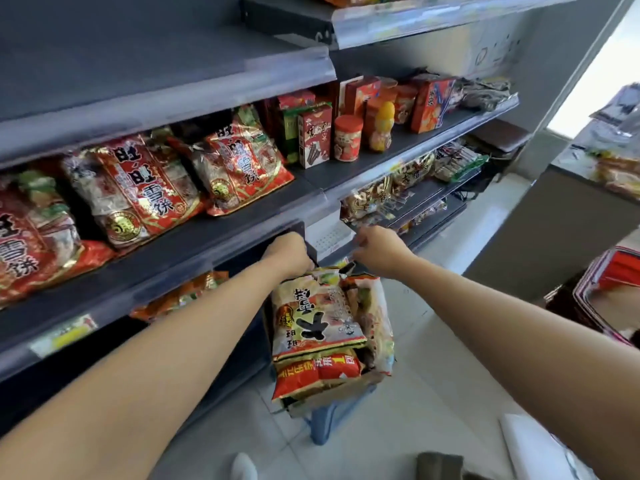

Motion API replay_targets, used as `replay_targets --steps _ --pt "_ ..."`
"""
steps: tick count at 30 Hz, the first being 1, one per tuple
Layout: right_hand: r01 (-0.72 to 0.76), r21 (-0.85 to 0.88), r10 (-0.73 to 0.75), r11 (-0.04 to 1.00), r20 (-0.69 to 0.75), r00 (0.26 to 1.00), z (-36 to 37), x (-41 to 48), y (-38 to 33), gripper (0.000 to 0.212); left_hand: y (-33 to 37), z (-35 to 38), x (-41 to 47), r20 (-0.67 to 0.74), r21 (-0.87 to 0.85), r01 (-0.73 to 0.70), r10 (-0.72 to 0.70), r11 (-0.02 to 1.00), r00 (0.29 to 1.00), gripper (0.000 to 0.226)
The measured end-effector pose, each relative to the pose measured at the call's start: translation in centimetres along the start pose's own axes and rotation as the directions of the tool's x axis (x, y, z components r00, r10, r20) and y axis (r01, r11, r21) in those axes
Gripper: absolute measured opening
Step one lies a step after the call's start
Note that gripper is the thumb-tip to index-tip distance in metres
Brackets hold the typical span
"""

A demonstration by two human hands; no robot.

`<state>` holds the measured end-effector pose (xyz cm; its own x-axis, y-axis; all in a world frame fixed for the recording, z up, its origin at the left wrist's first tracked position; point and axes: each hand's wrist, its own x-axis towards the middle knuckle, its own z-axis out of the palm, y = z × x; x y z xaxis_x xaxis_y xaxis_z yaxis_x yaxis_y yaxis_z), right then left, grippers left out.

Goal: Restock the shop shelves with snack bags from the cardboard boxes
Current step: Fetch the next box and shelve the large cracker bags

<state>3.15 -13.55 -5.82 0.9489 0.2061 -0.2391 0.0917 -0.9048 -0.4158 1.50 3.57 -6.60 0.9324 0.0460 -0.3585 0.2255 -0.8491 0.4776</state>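
- Front snack bag (317,320): crinkled glossy film pillow pack, cream above and red-banded below. It is stood upright in the cardboard box (332,388), below the shelf's front edge.
- Second bag (375,317): similar film, paler print, wedged just beside the first on its right.
- Left grip (291,252): clenched at the front snack bag's top seam and judged to be holding it; the fingertips are hidden.
- Right grip (379,252): fingers bent at the second bag's top. Whether anything is pinched cannot be told.
- Cardboard box: matte brown board, soft-cornered and open-topped, perched on a blue stool (327,424) of smooth plastic.
- Risk: the box could be tipped or dragged off the narrow stool if a jammed bag is pulled hard.
- Risk: the slick film could be lost from a seam-only hold, and brittle contents crushed.
- Risk: the bag top could be snagged on the lip of the grey shelf (242,216) overhead.
- Red snack bags (145,188): shiny and puffed, leaned back on that shelf.
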Motion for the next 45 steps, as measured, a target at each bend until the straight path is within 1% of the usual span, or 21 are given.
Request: replay_targets --steps 3,5,7,9,11,12,15,17,19,21,23,26,29,32,34,36,38,39,41,42,45 --pt "0.013 -0.043 -0.009 0.999 0.097 0.995 3.2 0.4 1.1 0.038 -1.9 2.8 0.1 0.01 -0.025 0.107 -0.107 0.994 0.994 0.029" --pt "-0.025 -0.035 0.031 0.999 0.172 0.985 5.6 0.8 2.0 0.038 -3.5 4.5 0.5 0.032 -0.029 0.171 -0.17 0.985 0.985 0.032" --pt "-0.045 -0.067 0.058 0.997 0.213 0.975 7.9 1.5 3.1 0.032 -5.2 5.9 1.0 0.057 -0.04 0.233 -0.231 0.972 0.971 0.034" --pt "-0.049 -0.122 0.076 0.991 0.228 0.971 9.8 2.4 4.2 0.028 -6.8 7.2 1.7 0.089 -0.072 0.291 -0.285 0.954 0.954 0.028" --pt "-0.077 -0.124 0.107 0.989 0.263 0.959 11.2 3.2 4.8 0.026 -8.2 8.2 2.3 0.12 -0.118 0.348 -0.335 0.93 0.935 0.019" --pt "-0.1 -0.112 0.129 0.989 0.293 0.947 11.9 3.8 5.2 0.028 -8.9 8.8 2.9 0.137 -0.154 0.374 -0.356 0.914 0.925 0.02" --pt "-0.215 -0.017 0.209 0.976 0.326 0.922 13.9 5.2 6.0 0.04 -10.6 11.0 4.7 0.157 -0.232 0.438 -0.412 0.868 0.898 0.042" --pt "-0.281 0.018 0.257 0.96 0.351 0.9 15.3 6.0 6.4 0.048 -11.4 12.3 5.8 0.171 -0.267 0.468 -0.437 0.842 0.883 0.04" --pt "-0.35 0.094 0.29 0.932 0.388 0.875 16.5 6.5 6.7 0.051 -12.0 13.3 6.7 0.206 -0.334 0.505 -0.461 0.796 0.863 0.041" --pt "-0.441 0.206 0.322 0.874 0.433 0.842 17.7 6.9 7.0 0.048 -12.7 14.3 7.5 0.255 -0.426 0.543 -0.479 0.724 0.84 0.047" --pt "-0.523 0.308 0.356 0.794 0.461 0.813 18.8 7.2 7.4 0.052 -13.2 15.2 8.2 0.312 -0.508 0.568 -0.477 0.647 0.822 0.051" --pt "-0.585 0.391 0.411 0.71 0.445 0.796 19.7 7.5 7.6 0.049 -13.5 15.7 8.7 0.339 -0.541 0.59 -0.486 0.6 0.806 0.046" --pt "-0.619 0.408 0.441 0.671 0.451 0.776 19.3 7.5 7.3 0.042 -14.0 15.5 9.0 0.364 -0.534 0.61 -0.492 0.585 0.791 0.055" --pt "-0.628 0.479 0.424 0.613 0.472 0.773 17.6 7.1 6.8 0.041 -13.8 14.0 8.7 0.362 -0.576 0.595 -0.478 0.56 0.8 0.059" --pt "-0.62 0.557 0.396 0.553 0.478 0.784 16.0 6.6 6.2 0.041 -12.3 11.9 7.6 0.305 -0.603 0.55 -0.47 0.578 0.828 0.068" --pt "-0.605 0.612 0.38 0.51 0.47 0.796 14.4 6.0 5.8 0.049 -10.9 9.7 6.4 0.267 -0.6 0.504 -0.438 0.622 0.858 0.081" --pt "-0.593 0.664 0.369 0.455 0.466 0.804 12.2 5.0 5.1 0.065 -9.8 7.8 5.2 0.257 -0.591 0.478 -0.41 0.649 0.875 0.081" --pt "-0.576 0.695 0.363 0.43 0.451 0.816 10.8 4.5 4.6 0.067 -9.1 6.8 4.6 0.258 -0.602 0.469 -0.399 0.646 0.88 0.078" --pt "-0.513 0.737 0.329 0.441 0.399 0.856 7.6 3.3 3.3 0.053 -7.5 4.8 3.2 0.226 -0.611 0.425 -0.367 0.668 0.902 0.063" --pt "-0.487 0.727 0.317 0.483 0.373 0.872 6.1 2.7 2.9 0.047 -6.7 3.8 2.4 0.207 -0.599 0.402 -0.351 0.692 0.913 0.055" --pt "-0.43 0.694 0.315 0.577 0.296 0.902 1.8 0.7 1.9 0.052 -3.7 1.0 -0.3 0.223 -0.611 0.377 -0.305 0.697 0.926 0.046"
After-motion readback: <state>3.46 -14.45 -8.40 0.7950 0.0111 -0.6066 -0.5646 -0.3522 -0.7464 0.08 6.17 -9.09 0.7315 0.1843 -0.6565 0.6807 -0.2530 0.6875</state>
